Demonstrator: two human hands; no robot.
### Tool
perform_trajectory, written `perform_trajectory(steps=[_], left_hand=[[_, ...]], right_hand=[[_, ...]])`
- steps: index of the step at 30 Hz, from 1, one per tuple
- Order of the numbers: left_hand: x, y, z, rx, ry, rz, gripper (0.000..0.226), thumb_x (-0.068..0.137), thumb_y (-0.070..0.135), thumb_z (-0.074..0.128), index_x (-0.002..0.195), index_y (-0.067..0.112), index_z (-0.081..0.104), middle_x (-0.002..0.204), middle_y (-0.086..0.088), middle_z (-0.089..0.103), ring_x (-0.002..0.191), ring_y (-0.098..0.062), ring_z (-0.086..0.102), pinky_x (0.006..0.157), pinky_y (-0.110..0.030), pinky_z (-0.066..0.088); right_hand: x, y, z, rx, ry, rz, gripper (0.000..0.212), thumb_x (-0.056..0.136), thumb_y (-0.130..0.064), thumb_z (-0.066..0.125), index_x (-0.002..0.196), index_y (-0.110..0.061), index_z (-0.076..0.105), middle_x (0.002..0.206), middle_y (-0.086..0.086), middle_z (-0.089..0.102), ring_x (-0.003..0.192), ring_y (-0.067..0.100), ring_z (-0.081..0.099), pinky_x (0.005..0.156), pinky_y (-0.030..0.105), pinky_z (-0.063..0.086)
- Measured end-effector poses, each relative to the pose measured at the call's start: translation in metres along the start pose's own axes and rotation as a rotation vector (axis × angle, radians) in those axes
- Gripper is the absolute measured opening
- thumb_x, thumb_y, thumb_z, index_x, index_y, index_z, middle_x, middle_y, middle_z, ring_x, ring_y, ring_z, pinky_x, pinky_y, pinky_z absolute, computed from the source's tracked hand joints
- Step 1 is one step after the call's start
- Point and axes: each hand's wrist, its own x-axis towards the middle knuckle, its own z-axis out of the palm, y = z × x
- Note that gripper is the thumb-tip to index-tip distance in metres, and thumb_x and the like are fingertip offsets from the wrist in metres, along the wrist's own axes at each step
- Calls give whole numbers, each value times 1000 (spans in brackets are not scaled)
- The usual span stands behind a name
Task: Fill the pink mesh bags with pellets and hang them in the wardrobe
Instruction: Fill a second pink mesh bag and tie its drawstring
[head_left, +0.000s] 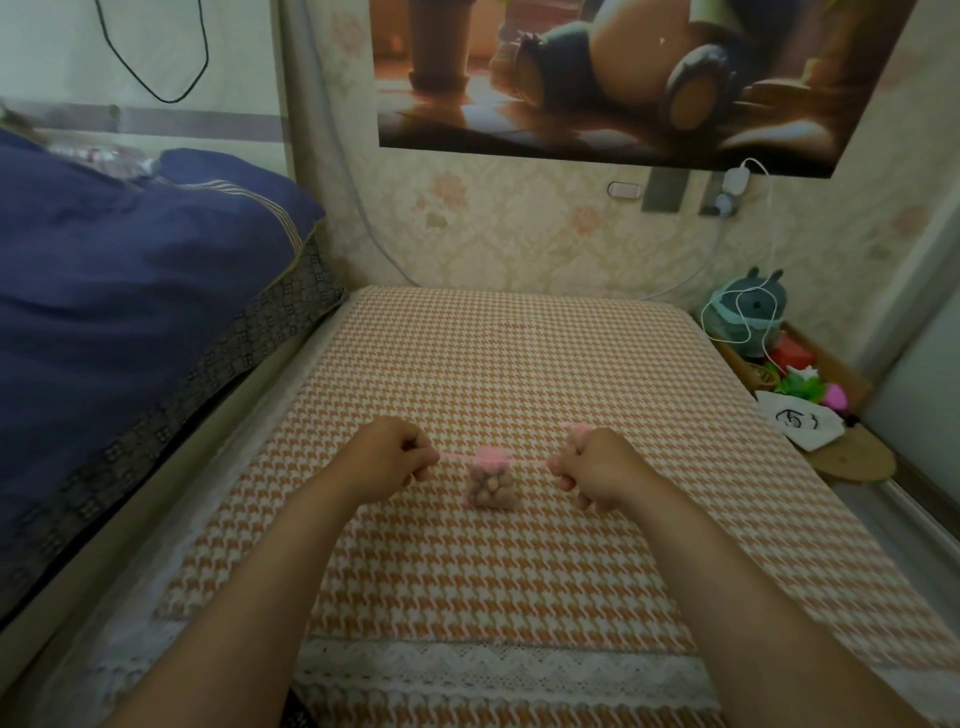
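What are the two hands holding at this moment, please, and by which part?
The pink bag, by its drawstring: the left hand pulls one end and the right hand the other, cinching the neck.

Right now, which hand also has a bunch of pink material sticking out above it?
The right hand: a pink tuft shows above its knuckles. The left hand pinches only the thin drawstring of the pink mesh bag.

Both bare forearms are stretched forward from the bottom edge, converging slightly. The left hand (393, 457) is closed into a fist with the knuckles turned up, fingers curled inward to the right. The right hand (597, 467) is closed the same way, mirrored. The two hands are held apart at equal height.
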Motion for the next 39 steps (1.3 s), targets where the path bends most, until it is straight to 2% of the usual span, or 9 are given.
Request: perform_trajectory(steps=[8,11,15,17,19,24,27,34,39], left_hand=[[1,-6,-5,-3,-51,80,28,91,21,68,64,16,67,62,1,67,54,-8,56,62,-31,50],[-1,-4,-5,32,-83,111,26,91,24,68,66,18,67,64,5,66,61,-9,58,67,-34,49],[-9,10,-1,-276,-110,96,25,95,13,59,70,16,62,93,4,70,89,-9,62,82,-31,47],[-12,18,5,-449,-158,69,26,96,7,52,71,12,58,111,3,71,108,-6,61,92,-24,44],[-13,23,16,-592,-208,71,27,94,2,48,69,10,55,112,-3,73,112,-12,64,96,-25,45],[-9,28,30,-650,-284,87,25,95,1,44,72,5,51,93,-27,70,95,-31,69,88,-29,51],[-8,30,38,-561,-292,117,20,90,3,53,71,5,55,73,-15,55,75,-24,55,74,-28,45],[-7,32,48,-387,-281,189,18,87,17,60,75,7,67,77,-5,65,74,-18,59,72,-32,47],[-12,40,48,-455,-367,90,21,96,5,54,78,6,64,80,-11,61,65,-9,56,58,-16,47]], right_hand=[[3,0,2,-31,-47,23,12,96,-23,62,97,-16,53,68,4,64,42,16,57,39,17,35],[1,0,1,-91,-74,35,19,96,-20,63,107,-9,53,65,3,62,33,11,54,36,15,35],[-2,1,1,-168,-151,15,33,92,-24,67,112,2,61,65,1,66,47,17,61,45,22,42],[-5,1,-5,-177,-223,18,23,94,-27,67,102,-5,66,74,2,69,55,18,63,50,24,44],[-8,0,-9,-214,-255,7,16,94,-27,67,89,-12,67,79,3,70,55,16,63,52,24,45],[-10,0,-8,-271,-301,-53,17,95,-22,64,80,-19,70,81,3,72,59,18,66,50,23,46],[-8,0,-5,-216,-235,-143,17,94,-22,68,79,-18,74,86,13,75,66,27,70,60,30,53],[-11,-12,10,-87,-18,-315,12,90,-20,69,89,-30,76,77,-6,75,57,10,67,61,28,57],[-13,-20,22,38,46,-309,8,85,-18,73,83,-26,71,66,-5,73,51,5,66,48,17,48]])
